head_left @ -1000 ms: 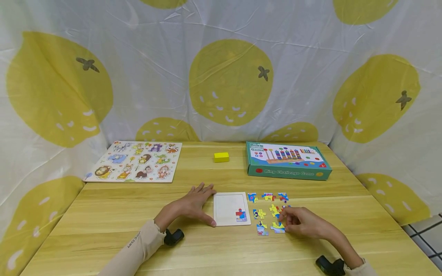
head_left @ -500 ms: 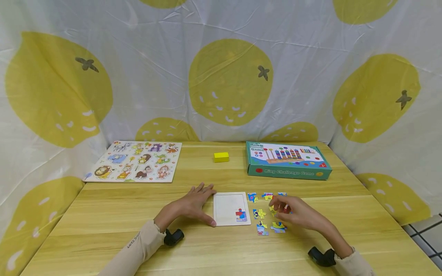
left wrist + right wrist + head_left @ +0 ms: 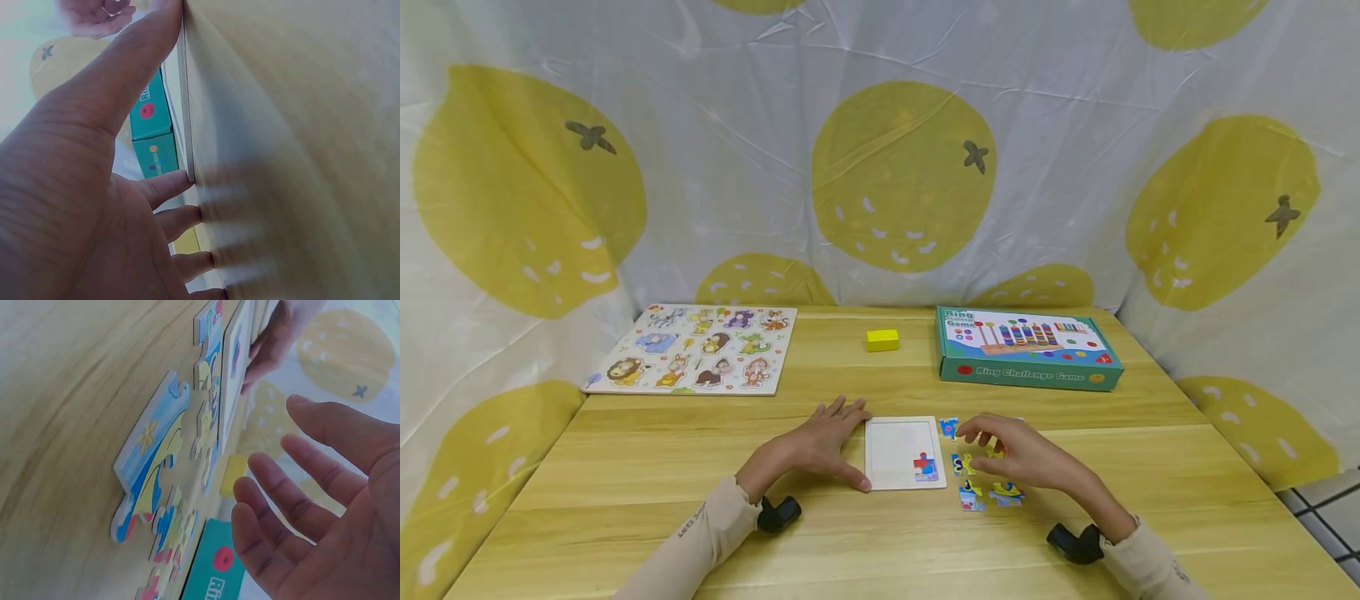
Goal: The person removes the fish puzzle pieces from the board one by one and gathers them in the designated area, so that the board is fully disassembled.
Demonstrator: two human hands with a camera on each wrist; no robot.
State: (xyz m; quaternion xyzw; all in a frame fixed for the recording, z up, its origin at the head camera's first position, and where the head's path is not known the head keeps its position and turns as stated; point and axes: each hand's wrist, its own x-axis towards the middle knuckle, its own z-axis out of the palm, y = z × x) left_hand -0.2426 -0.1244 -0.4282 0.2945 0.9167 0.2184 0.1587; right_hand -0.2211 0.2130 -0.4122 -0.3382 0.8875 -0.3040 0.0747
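A white puzzle tray (image 3: 891, 446) lies on the table, one red, blue and purple jigsaw piece (image 3: 926, 467) in its lower right corner. My left hand (image 3: 816, 447) is spread along the tray's left side, thumb at the lower corner and index fingertip at the upper one. Several loose jigsaw pieces (image 3: 970, 498) lie right of the tray. Over them hovers my right hand (image 3: 1026, 452), its fingers loosely bent, hiding some pieces. In the right wrist view nothing is between its fingers, and a blue and yellow jigsaw piece (image 3: 153, 450) lies on the table beside it.
An animal peg puzzle board (image 3: 696, 350) lies at the back left. A yellow block (image 3: 882, 340) sits at the back middle, and a green Ring Challenge Game box (image 3: 1030, 348) at the back right. A lemon-print curtain (image 3: 902, 183) hangs behind the table (image 3: 700, 483).
My right hand has moved left and away from me over the loose pieces, from the lower right ones toward the upper left ones. The left hand and tray have stayed put.
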